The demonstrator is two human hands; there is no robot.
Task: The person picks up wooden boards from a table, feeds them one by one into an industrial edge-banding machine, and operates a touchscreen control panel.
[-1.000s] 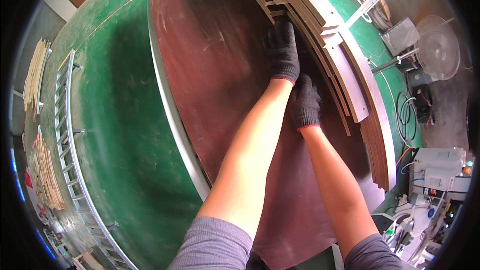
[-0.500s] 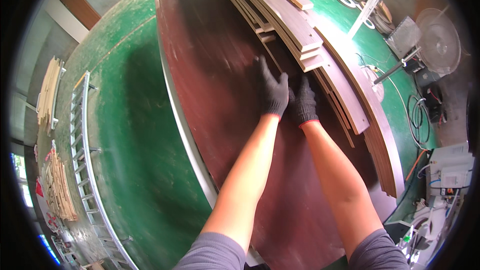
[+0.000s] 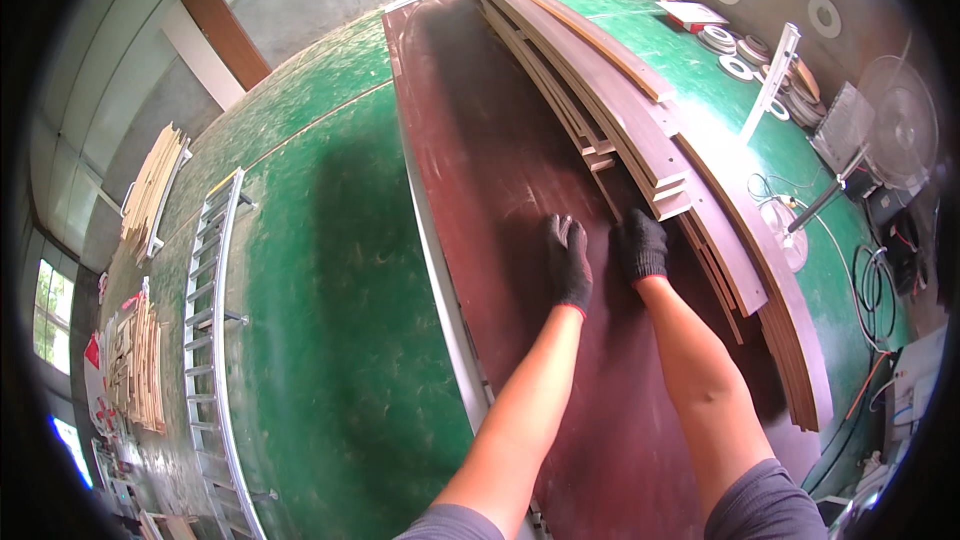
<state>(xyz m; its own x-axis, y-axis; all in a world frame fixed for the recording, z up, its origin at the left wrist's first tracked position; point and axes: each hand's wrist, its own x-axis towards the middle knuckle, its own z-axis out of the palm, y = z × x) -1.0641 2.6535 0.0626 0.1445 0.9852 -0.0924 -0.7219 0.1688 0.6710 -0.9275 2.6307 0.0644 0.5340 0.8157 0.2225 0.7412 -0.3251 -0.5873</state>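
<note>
My left hand point(image 3: 568, 265), in a black glove, lies flat, palm down, on a large dark red-brown board point(image 3: 480, 130). My right hand point(image 3: 640, 245), also in a black glove, rests just right of it with its fingers curled down at the near end of a thin dark strip point(image 3: 606, 192). That strip lies against a stack of long wooden strips point(image 3: 640, 135) along the board's right edge. Whether the right fingers grip the strip is hidden.
The board lies on a wide green surface point(image 3: 320, 270). A metal ladder point(image 3: 212, 320) lies to the left, with piles of pale wood point(image 3: 150, 190) beyond it. At the right are a fan point(image 3: 900, 120), cables point(image 3: 875, 290) and white rings point(image 3: 738, 52).
Both hands have drawn back toward me along the board, away from the ends of the stacked strips. The view has tilted up, showing more of the board and stack.
</note>
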